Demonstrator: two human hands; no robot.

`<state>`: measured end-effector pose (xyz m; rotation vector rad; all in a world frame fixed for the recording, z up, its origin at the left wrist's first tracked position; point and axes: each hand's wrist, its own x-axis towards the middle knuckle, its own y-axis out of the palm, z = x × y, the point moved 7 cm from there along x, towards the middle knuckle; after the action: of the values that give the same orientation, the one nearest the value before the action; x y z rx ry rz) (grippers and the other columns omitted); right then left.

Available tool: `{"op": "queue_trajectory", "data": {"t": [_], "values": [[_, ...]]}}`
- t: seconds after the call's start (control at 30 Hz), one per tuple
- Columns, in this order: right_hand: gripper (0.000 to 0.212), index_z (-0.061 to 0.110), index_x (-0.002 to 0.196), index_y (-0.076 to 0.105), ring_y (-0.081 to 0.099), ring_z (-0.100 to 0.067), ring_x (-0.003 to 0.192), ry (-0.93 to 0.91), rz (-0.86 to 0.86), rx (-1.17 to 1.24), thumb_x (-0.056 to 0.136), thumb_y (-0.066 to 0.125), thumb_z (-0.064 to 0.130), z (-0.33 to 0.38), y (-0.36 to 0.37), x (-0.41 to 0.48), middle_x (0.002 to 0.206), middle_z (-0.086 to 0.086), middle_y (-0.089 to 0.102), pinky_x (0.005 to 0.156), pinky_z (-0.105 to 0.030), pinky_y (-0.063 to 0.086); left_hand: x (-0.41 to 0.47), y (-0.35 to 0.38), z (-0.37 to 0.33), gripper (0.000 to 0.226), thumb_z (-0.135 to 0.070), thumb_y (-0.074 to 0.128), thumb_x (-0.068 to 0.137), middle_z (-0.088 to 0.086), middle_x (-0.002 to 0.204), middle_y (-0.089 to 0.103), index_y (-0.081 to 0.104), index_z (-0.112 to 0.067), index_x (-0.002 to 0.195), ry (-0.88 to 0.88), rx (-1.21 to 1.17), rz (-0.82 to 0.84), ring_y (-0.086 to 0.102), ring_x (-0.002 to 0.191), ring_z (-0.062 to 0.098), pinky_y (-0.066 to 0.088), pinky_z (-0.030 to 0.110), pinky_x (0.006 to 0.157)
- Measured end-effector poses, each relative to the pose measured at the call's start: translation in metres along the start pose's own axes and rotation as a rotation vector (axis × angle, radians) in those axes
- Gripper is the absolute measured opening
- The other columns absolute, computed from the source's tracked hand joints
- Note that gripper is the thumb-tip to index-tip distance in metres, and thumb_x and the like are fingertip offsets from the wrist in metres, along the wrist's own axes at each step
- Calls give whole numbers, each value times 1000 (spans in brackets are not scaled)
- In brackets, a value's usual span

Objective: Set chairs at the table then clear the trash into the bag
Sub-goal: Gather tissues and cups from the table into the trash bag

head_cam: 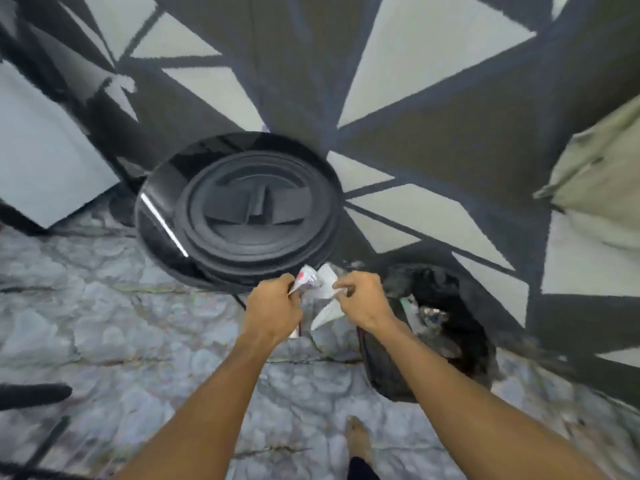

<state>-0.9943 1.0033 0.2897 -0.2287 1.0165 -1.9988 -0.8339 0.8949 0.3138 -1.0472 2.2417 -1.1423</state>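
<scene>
1. Two hands meet at the near edge of the round black table (156, 209).
2. Left hand (273, 306) is curled tight round a crumpled printed wrapper (308, 277).
3. Right hand (363, 299) pinches a white paper scrap (327, 313), right against that wrapper.
4. Black bag (381, 368) gapes open on the floor, right of the table, just beside the right wrist.

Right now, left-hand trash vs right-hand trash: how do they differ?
The printed wrapper in the left hand has red and purple marks; the white paper in the right hand is plain. Wrapper crumpled; paper in flat folds. Both are outside the black bag.
</scene>
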Motion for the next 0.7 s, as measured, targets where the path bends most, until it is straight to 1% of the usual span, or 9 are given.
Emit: {"op": "queue_trajectory", "data": {"t": [0.07,0.17,0.23,0.3,0.37,0.43,0.5,0.6,0.7], "values": [[24,7,98,80,63,-14,83,72,-54,22,84,60,2,-47,-38,-1,100,-8,75,84,-18,49,17,40,-48,11,-13,57,86,7,77,70,67,-15,92,47,-3,74,63,77,34,50,39,65],[24,9,102,78,68,-20,94,196,-144,48,86,60,7,-118,-84,-8,106,-8,74,93,-29,54,34,99,-115,17,-14,54,86,8,83,70,67,-16,97,120,-2,176,64,81,34,52,39,68],[26,7,104,77,68,-21,98,275,-178,60,85,61,6,-160,-107,-14,110,-9,73,93,-23,52,42,134,-153,21,-12,53,85,11,86,71,69,-15,99,146,-22,223,65,83,36,55,42,71],[30,2,107,76,67,-24,104,321,-189,55,82,60,-1,-195,-123,-18,114,-13,71,91,-16,46,49,163,-179,21,-12,53,85,14,88,72,69,-13,99,162,-21,246,65,84,38,56,44,72],[34,1,108,76,66,-25,108,382,-210,58,79,59,-6,-231,-140,-22,118,-13,71,92,-15,42,55,196,-202,19,-13,53,85,15,89,72,68,-13,98,170,4,296,66,85,39,57,44,72],[31,5,103,78,67,-24,106,450,-253,63,80,60,-5,-267,-154,-24,114,-11,73,95,-18,44,60,224,-220,18,-14,55,86,15,90,72,68,-13,99,170,23,342,67,86,39,57,44,74],[27,9,100,79,70,-24,100,503,-278,91,81,64,-4,-297,-162,-23,109,-10,76,95,-25,50,64,245,-237,20,-16,57,86,15,92,73,69,-14,102,177,17,356,67,88,40,58,45,77],[27,17,97,80,71,-23,96,548,-293,80,81,67,0,-325,-171,-18,105,-5,77,95,-32,56,70,272,-256,20,-17,59,86,15,94,74,71,-14,102,177,5,369,67,88,40,58,46,78],[29,20,99,79,71,-23,98,564,-293,65,79,68,3,-340,-177,-14,106,-3,77,94,-32,56,72,297,-269,15,-19,61,86,13,91,74,70,-13,96,152,-39,411,68,85,38,58,47,75]]}}
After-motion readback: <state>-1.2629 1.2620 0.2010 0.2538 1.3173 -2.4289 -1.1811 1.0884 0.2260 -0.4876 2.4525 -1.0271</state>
